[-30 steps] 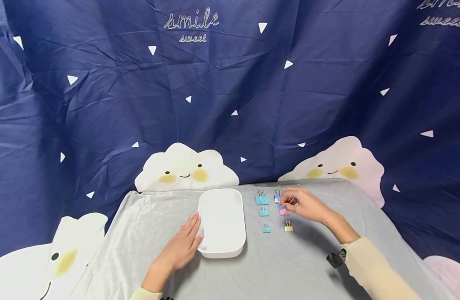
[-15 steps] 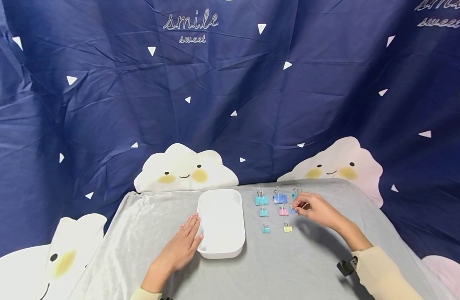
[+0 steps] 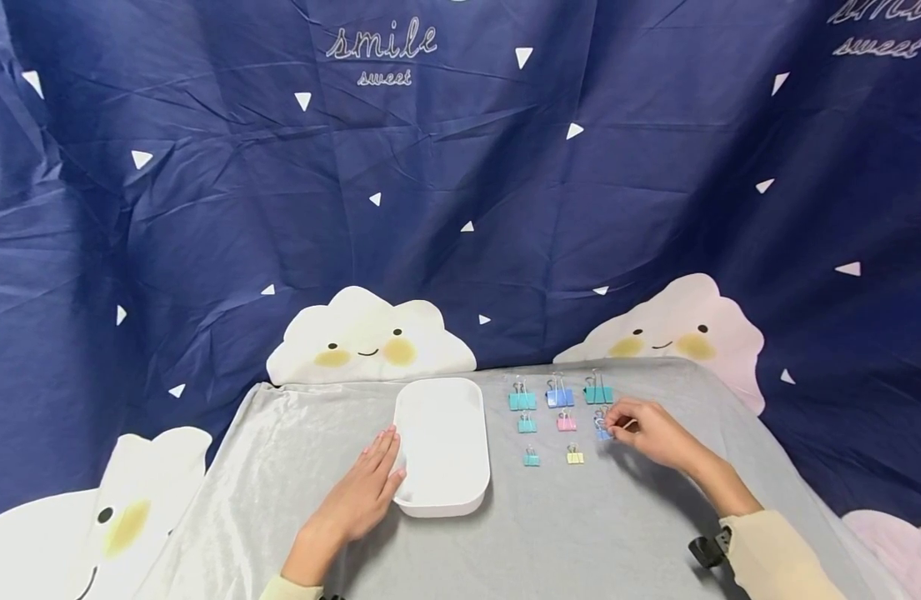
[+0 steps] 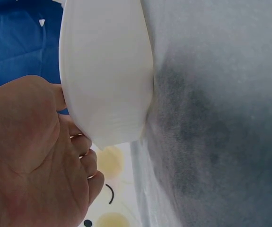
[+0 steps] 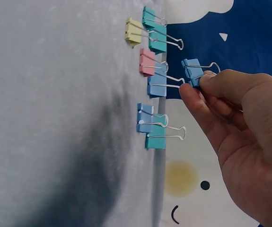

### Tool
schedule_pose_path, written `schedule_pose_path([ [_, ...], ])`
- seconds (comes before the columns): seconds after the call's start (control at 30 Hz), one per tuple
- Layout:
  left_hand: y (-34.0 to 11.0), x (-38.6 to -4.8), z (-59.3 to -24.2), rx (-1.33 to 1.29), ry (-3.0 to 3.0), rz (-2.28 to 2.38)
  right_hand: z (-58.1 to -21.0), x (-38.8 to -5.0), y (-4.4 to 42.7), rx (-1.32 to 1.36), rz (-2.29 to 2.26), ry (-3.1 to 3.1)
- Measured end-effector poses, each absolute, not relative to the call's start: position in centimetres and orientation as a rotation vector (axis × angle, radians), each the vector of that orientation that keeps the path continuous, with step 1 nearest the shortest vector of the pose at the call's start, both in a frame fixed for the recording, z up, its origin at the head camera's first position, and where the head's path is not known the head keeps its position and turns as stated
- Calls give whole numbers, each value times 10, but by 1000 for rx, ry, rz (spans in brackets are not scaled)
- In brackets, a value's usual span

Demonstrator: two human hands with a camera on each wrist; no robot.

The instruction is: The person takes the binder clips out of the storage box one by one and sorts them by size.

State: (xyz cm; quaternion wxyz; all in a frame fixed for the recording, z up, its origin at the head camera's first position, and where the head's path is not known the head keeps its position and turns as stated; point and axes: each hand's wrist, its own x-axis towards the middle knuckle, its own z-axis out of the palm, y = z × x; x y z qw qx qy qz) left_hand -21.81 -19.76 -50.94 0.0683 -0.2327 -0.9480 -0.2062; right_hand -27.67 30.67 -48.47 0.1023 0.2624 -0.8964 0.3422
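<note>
My right hand (image 3: pixel 653 433) pinches a small blue binder clip (image 5: pixel 193 72) between thumb and fingertips. In the right wrist view it appears off the cloth. Another small blue binder clip (image 5: pixel 144 118) stands on the cloth before a large teal binder clip (image 3: pixel 598 393). Left of it are a pink binder clip (image 3: pixel 567 423) and a yellow binder clip (image 3: pixel 575 457). My left hand (image 3: pixel 362 493) rests against the left side of a white rectangular tub (image 3: pixel 443 509), its fingers along the rim. The left wrist view shows the tub's smooth outer wall (image 4: pixel 107 71).
A large blue binder clip (image 3: pixel 560 397) and several teal clips, among them a large one (image 3: pixel 522 401), stand in rows right of the tub. Grey cloth (image 3: pixel 505 550) covers the table, with a dark blue printed curtain (image 3: pixel 460 150) behind.
My right hand has moved rightward along the clips, uncovering the large blue, pink and right-hand large teal clips. My left hand and the tub stay in place.
</note>
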Motion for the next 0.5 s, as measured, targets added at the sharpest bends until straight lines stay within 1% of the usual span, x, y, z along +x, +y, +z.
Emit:
schedule_pose_path([
  [0.5,-197,-218,-506,-686,-2894,-598,-509,-273,322,616,1052,-2725],
])
